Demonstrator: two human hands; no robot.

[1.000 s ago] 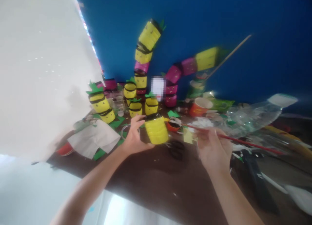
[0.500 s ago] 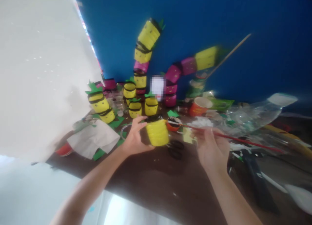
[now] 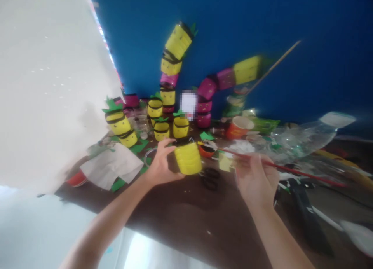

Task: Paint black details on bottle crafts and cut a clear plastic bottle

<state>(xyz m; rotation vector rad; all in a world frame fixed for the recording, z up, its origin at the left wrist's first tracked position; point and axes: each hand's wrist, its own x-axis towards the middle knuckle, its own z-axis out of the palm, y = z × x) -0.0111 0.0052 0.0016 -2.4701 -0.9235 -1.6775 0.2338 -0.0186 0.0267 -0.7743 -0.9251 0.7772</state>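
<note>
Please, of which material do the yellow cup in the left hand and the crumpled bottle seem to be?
Yellow cup: probably plastic painted yellow, slightly glossy; its ribbed wall resembles a cut bottle, though paint hides the base material.
Crumpled bottle: apparently thin, clear, shiny plastic; it is see-through and catches highlights.

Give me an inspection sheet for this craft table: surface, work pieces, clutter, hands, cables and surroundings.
Surface: brown table, small pale specks on it.
Job's things: yellow cup with black rim, tilted; red-handled brush, tip close to the rim, contact unclear.
Clutter: black-handled scissors, white sheet, green scrap, clear plastic bottle.
Hands: left hand holds the cup; right hand holds the brush.
Cables: thin dark line at far right, possibly a cord.
Surroundings: blue wall behind.
</note>
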